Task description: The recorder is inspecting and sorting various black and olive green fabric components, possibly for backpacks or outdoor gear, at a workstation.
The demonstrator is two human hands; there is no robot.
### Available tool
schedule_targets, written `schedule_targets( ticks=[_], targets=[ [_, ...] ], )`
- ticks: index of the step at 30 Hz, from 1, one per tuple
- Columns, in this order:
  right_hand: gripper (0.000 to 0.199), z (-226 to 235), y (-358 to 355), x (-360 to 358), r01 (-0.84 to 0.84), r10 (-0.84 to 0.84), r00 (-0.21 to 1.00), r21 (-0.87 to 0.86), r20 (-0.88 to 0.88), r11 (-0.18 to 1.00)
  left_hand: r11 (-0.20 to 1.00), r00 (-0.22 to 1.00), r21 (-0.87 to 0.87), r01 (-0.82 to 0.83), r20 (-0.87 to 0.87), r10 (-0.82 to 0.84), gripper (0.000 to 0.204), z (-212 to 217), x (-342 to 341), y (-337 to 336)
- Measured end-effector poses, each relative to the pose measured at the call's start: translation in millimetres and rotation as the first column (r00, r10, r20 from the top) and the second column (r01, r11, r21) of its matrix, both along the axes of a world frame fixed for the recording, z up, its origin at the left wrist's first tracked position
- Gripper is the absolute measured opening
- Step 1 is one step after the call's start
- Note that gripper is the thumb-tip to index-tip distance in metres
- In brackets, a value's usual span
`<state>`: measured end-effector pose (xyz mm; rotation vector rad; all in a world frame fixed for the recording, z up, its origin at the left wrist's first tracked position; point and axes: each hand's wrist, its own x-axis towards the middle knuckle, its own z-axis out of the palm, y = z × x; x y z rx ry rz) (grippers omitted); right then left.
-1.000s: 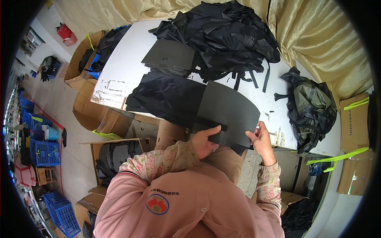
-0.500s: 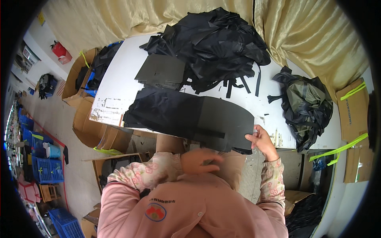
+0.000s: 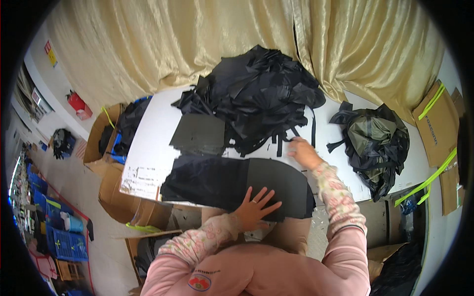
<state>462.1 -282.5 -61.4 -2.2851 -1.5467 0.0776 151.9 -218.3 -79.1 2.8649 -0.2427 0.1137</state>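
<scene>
My left hand [image 3: 256, 209] lies flat with its fingers spread on a stiff dark grey panel [image 3: 279, 180]. The panel joins a black fabric piece [image 3: 207, 178] that stretches left along the table's near edge, and its right end hangs toward my lap. Farther up, my right hand [image 3: 303, 153] reaches over the table beside the black straps [image 3: 279, 148] at the lower edge of a black fabric heap [image 3: 261, 93]. Its thumb and fingers look apart, with the tips near a strap end. A stack of dark grey panels [image 3: 198, 134] sits left of the straps.
On the white table [image 3: 148, 133], a black and olive fabric bundle [image 3: 375, 143] lies at the right. Cardboard boxes [image 3: 123, 195] stand at the left, another carton [image 3: 434, 128] at the right. A gold curtain [image 3: 173, 44] hangs behind. Blue crates [image 3: 69, 244] are on the floor.
My right hand has let go of the panel's right edge and moved up toward the straps. My left hand has moved from near my lap onto the panel. The view has tilted up.
</scene>
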Motion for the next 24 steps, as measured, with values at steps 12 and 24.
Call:
schedule_targets(
  ticks=[12, 24],
  targets=[
    [0.023, -59, 117, 13, 0.078, -0.037, 0.985, -0.243, 0.166, 0.967, 1.000, 0.994, -0.012, -0.005, -0.105, 0.003, 0.088, 6, -2, -6],
    [0.036, 38, 77, -121, -0.502, 0.611, 0.725, 0.362, -0.318, 0.785, 0.977, 0.999, -0.214, -0.022, 0.038, 0.030, 0.078, 7, -5, 6]
  ],
)
